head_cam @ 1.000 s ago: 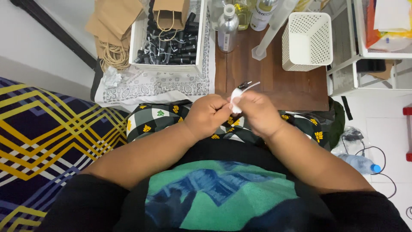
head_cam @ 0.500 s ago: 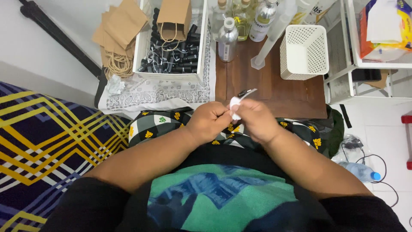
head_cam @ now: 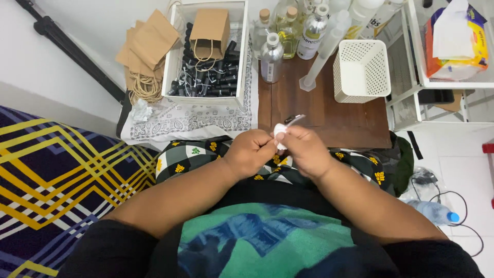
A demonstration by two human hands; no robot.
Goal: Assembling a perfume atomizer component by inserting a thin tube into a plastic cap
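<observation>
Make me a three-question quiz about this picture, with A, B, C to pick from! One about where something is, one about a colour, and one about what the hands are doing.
1. Where does the white basket stand?
A. on the brown wooden table
B. on the striped blanket
C. on the person's lap

2. What colour is the paper bag standing in the clear bin?
A. pink
B. brown
C. green

3. What are the left hand and right hand doing?
A. lying flat and apart on the table
B. reaching into the basket
C. held together around a small white thing

Answers: 1 A, the basket sits on the wood at the table's right side. 2 B, the bag is plain brown with string handles. 3 C, both hands meet over the lap and pinch the white piece between their fingers.
</observation>
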